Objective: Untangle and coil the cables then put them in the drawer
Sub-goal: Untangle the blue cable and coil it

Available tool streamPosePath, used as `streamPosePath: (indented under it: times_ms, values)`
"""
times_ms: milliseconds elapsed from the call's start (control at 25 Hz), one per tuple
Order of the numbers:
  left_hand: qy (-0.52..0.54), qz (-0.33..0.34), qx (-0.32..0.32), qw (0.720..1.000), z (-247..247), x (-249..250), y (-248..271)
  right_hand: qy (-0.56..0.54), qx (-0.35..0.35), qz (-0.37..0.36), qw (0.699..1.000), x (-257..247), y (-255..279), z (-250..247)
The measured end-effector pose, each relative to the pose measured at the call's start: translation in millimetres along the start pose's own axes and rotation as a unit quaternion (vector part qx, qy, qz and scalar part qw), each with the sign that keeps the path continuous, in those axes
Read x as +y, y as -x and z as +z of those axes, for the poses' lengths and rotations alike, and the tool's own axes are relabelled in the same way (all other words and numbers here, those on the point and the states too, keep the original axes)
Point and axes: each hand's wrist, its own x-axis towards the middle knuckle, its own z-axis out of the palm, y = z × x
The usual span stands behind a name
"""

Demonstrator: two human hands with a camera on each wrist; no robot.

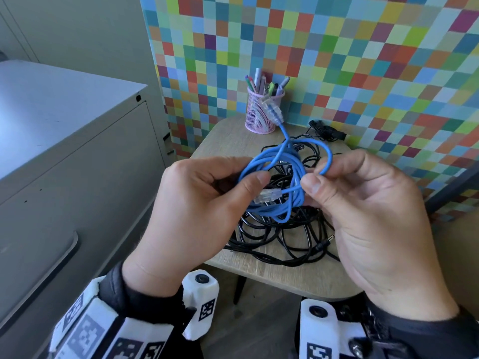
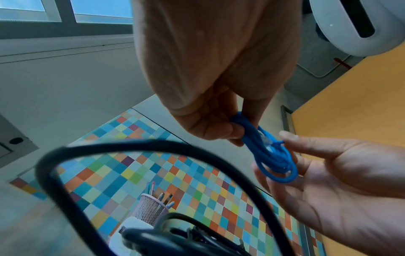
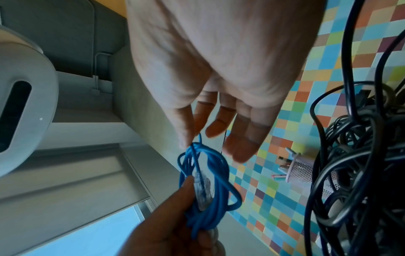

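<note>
The blue cable (image 1: pixel 276 182) is bunched in loose loops between my hands, above the table (image 1: pixel 223 136). My left hand (image 1: pixel 202 211) pinches the bundle by one clear plug; my right hand (image 1: pixel 368 211) pinches a loop at its side, other fingers relaxed. I'm coiling it; next I'd tuck the free end. The black cables (image 1: pixel 280 237) lie tangled mid-table

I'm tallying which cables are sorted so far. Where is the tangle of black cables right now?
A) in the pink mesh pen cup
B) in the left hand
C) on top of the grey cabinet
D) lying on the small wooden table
D: the black cables lie heaped on the small wooden table, beneath the blue cable that both hands hold above them.
</note>
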Motion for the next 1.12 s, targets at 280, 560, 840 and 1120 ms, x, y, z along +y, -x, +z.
streamPosePath:
  times_ms: [280, 560, 840, 1120]
  values:
    - [0.002, -0.03, -0.028, 0.999, 0.4, -3.8, -2.3, 0.003, -0.064, 0.023, 0.998, -5.6, 0.6, -5.2]
    - [-0.009, -0.028, -0.051, 0.998, 4.5, -4.3, -0.9, 0.163, -0.051, -0.028, 0.985, -7.0, 3.6, 0.8]
    - [-0.078, -0.028, -0.084, 0.993, 5.1, 0.6, -1.5, 0.256, -0.017, -0.083, 0.963, 3.0, 7.0, 9.0]
    - [-0.073, -0.069, -0.155, 0.983, 2.3, 1.1, 0.3, 0.227, -0.011, -0.057, 0.972, -1.9, 7.0, 14.1]
